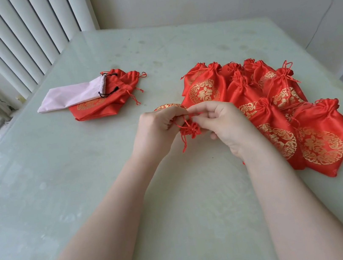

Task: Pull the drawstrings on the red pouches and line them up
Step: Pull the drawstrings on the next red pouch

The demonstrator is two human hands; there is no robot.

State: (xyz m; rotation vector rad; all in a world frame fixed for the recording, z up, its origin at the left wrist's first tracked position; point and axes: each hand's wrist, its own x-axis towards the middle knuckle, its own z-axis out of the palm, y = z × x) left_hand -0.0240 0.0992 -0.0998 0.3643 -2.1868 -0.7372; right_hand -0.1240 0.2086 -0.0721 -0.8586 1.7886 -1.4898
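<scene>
I hold one red pouch (189,128) above the middle of the table, its gathered mouth facing me and its body mostly hidden behind my hands. My left hand (157,129) grips its neck and one red cord. My right hand (220,122) pinches the other cord at the mouth. To the right, several red pouches with gold round patterns (275,114) lie overlapping in a row, mouths cinched. At the far left lies a small pile of red pouches (104,102).
A pale pink drawstring pouch (72,95) lies on the left pile. The pale green glass table (85,187) has its front edge near me. White vertical blinds (19,41) and a window stand at the left; a wall runs behind.
</scene>
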